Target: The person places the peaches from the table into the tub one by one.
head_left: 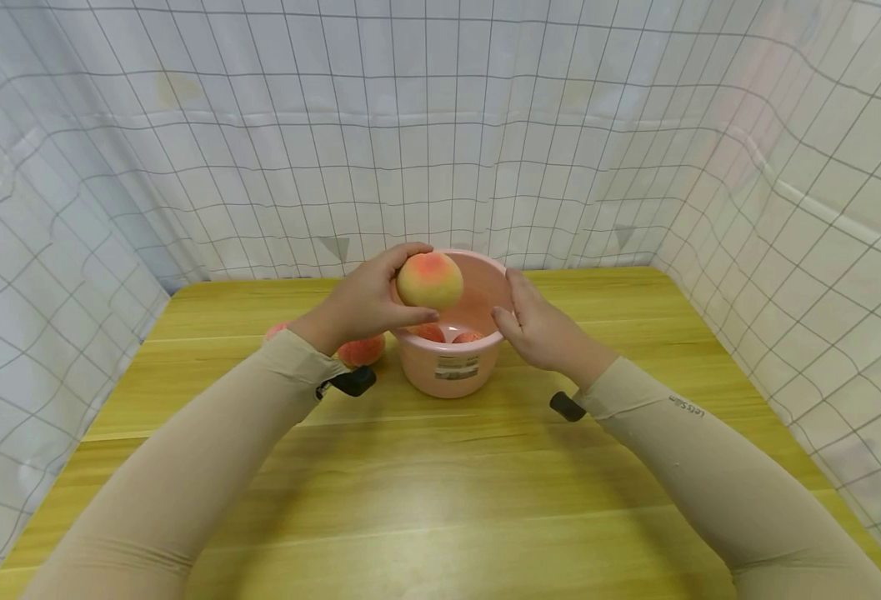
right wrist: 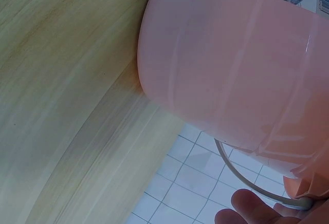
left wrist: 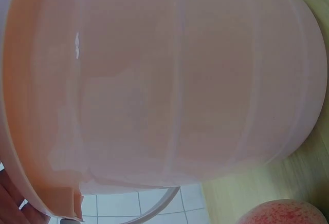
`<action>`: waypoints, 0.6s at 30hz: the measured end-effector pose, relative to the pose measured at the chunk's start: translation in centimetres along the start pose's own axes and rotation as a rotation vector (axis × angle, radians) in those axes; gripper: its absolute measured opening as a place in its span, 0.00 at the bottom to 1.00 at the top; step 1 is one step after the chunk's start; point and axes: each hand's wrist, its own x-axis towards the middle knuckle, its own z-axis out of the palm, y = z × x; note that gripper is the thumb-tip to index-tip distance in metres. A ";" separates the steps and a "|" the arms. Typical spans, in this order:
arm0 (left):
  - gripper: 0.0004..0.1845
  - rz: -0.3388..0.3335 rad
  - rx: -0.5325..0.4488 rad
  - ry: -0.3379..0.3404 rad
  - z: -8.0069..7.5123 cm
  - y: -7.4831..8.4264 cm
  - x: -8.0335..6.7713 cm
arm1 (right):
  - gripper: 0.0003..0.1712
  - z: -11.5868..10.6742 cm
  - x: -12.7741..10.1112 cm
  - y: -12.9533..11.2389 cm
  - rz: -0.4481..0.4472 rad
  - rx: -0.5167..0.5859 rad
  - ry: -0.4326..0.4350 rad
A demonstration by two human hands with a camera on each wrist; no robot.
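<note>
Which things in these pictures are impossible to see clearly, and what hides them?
- Head view: peaches in the pink bucket, mostly hidden by its wall and the held peach.
- Head view: peaches on the table, covered by the left hand.
- Right wrist view: right hand, cut off by the edge.

Bucket (head_left: 451,367) pale pink; peach (head_left: 429,282) yellow with red blush; table (head_left: 440,467) yellow wood grain; sleeves beige.
</note>
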 end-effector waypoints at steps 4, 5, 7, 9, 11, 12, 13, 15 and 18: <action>0.44 0.009 -0.008 -0.005 0.1 0.1 0.0 | 0.44 0.1 0.1 0.1 0.008 -0.011 -0.002; 0.43 0.010 -0.010 -0.006 0.1 0.2 0.1 | 0.44 0.1 0.1 0.1 0.012 -0.013 -0.003; 0.43 0.011 -0.016 -0.008 0.2 0.2 0.1 | 0.45 0.1 0.1 0.1 0.017 -0.017 -0.004; 0.43 0.014 -0.016 -0.009 0.2 0.1 0.1 | 0.45 0.1 0.0 0.0 0.019 -0.014 -0.002; 0.43 0.015 -0.012 -0.008 0.2 0.1 0.2 | 0.44 0.1 0.1 0.0 0.016 -0.008 0.001; 0.43 0.016 -0.013 -0.010 0.3 0.0 0.2 | 0.44 0.1 0.1 0.0 0.014 -0.006 0.003; 0.43 0.016 -0.012 -0.011 0.3 0.0 0.2 | 0.44 0.1 0.1 0.0 0.012 -0.003 0.004; 0.44 0.016 -0.009 -0.014 0.3 0.0 0.2 | 0.44 0.1 0.1 -0.1 0.011 0.000 0.004; 0.44 0.015 -0.003 -0.015 0.3 -0.1 0.3 | 0.44 0.0 0.0 0.0 0.015 -0.001 0.001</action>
